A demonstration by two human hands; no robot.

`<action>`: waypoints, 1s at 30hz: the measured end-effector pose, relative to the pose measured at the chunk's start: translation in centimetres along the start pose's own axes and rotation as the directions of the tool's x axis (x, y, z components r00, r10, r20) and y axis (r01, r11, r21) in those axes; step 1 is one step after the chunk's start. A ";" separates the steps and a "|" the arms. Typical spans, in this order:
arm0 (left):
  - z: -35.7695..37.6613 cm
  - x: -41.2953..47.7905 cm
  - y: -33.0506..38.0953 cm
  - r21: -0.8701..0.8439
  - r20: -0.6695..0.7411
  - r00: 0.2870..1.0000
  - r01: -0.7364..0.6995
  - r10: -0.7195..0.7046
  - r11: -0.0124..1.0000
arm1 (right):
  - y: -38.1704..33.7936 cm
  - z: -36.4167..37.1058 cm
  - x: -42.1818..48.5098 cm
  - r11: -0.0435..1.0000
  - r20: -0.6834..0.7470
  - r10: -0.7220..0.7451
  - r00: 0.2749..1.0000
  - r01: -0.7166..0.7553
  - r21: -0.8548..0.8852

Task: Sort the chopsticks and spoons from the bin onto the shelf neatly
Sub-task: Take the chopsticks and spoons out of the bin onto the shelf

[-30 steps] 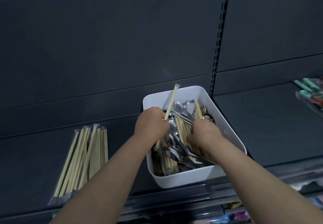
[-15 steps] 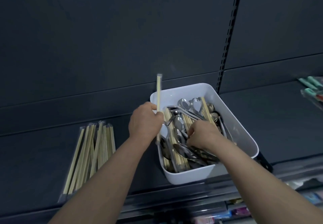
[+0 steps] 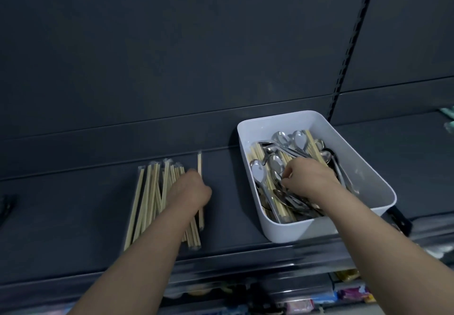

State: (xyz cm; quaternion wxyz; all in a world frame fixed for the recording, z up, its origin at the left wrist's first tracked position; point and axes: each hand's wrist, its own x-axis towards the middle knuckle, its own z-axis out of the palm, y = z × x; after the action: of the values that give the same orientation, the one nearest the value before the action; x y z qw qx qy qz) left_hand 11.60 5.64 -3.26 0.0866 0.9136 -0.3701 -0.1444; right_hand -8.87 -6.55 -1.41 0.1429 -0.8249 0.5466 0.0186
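One white bin (image 3: 294, 228) sits on the dark shelf (image 3: 73, 204), right of centre, and it's a jumble in there: steel spoons (image 3: 258, 170) tangled with pale loose chopsticks (image 3: 256, 152). I count about six spoon bowls showing, though the heap overlaps too much to be sure.

The right hand (image 3: 307, 177) is down inside the bin, fingers curled into the cutlery. Whether they actually have hold of anything I cannot tell; the knuckles hide it.

Over on the left, the left hand (image 3: 190, 189) has its fingers wrapped round one wrapped chopstick pair (image 3: 199, 164), held low at the right edge of the pile of wrapped chopsticks (image 3: 152, 191), tip aimed at the back wall. That's one pile, fanned out and lying roughly front to back, well apart from the bin.

The back panel (image 3: 221, 44) is dark grey, with one slotted upright (image 3: 348, 51) running down behind the bin. Teal items (image 3: 448, 114) peek in at the right edge, and colourful packets (image 3: 351, 292) sit on a lower level.
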 end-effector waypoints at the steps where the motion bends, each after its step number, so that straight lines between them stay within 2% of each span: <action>1: -0.3 0.1 0.5 -0.012 -0.028 0.999 -0.041 0.041 0.999 | -0.1 -0.1 -0.2 1.000 -0.015 0.006 1.000 -0.006 0.005; 6: -1.6 0.3 4.6 -0.132 -0.141 0.957 -0.271 0.252 0.953 | 1.4 -0.4 -0.8 0.996 -0.118 0.082 0.990 -0.086 -0.026; 9: -1.6 -0.7 7.3 -0.163 -0.171 0.918 -0.385 0.358 0.908 | 2.6 -0.7 -1.2 0.989 -0.018 0.137 0.990 -0.138 -0.052; 13: -1.3 -1.6 10.2 -0.130 -0.214 0.876 -0.464 0.432 0.876 | 3.3 -0.7 -0.5 0.991 0.091 0.123 0.988 -0.127 0.042; 20: 0.1 -2.1 12.9 -0.107 -0.151 0.901 -0.423 0.406 0.900 | 5.5 -2.0 0.8 0.997 0.210 0.023 0.977 -0.039 0.072; 23: 0.9 -2.5 13.4 -0.116 -0.132 0.919 -0.387 0.372 0.915 | 6.9 -2.5 1.3 0.976 0.175 -0.019 0.984 -0.020 0.216; 26: 1.1 -2.6 13.9 -0.103 -0.146 0.936 -0.337 0.321 0.936 | 8.0 -3.2 1.7 0.925 0.150 0.001 0.989 -0.058 0.376; 28: 0.9 -2.7 14.1 -0.091 -0.155 0.942 -0.314 0.298 0.945 | 8.2 -3.1 2.0 0.952 0.099 0.000 0.995 -0.030 0.306; 30: 0.9 -2.8 14.4 -0.061 -0.143 0.948 -0.296 0.285 0.953 | 7.9 -2.9 1.9 0.989 0.069 -0.012 0.998 0.002 0.147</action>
State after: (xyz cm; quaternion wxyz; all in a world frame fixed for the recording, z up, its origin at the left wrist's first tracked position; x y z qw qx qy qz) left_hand 0.01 -2.74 0.23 0.1686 0.8524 -0.4877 -0.0843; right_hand -15.66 -11.87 -0.72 0.2223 -0.8129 0.5383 0.0068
